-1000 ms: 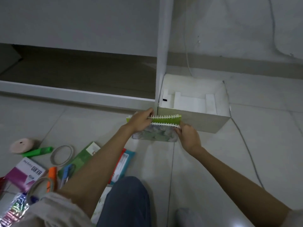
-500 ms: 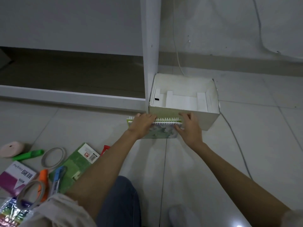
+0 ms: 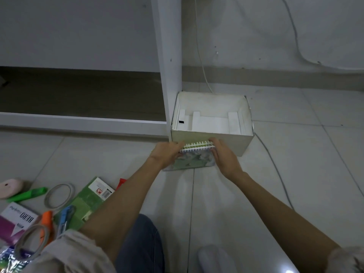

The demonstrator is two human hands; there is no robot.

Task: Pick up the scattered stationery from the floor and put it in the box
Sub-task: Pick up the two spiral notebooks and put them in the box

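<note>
the spiral notebooks [image 3: 197,152], two of them stacked with their wire bindings side by side, are held just in front of the near wall of the box [image 3: 211,137], not yet over its rim. the left hand [image 3: 167,152] is closed on the stack's left end and the right hand [image 3: 222,154] is closed on its right end, fingers curled over the spiral edge and thumbs underneath as far as can be seen. holding both ends likely keeps the two books aligned so they go in as one load. the bindings face the box, which suits tipping the stack up and over the wall.

the box stands open on the floor tiles, tight against a white cabinet post [image 3: 170,66], with white card inserts inside and no stationery visible in it yet.

well apart to the lower left lies the rest: one green booklet [image 3: 88,200], one blue pair of snips [image 3: 66,218], one orange marker [image 3: 46,221], one green marker [image 3: 27,195], two tape rings [image 3: 59,196], one pink roll [image 3: 9,188], one purple-and-white packet [image 3: 16,221], and something red partly hidden behind the left forearm. by my reckoning the task is in its early part.
</note>
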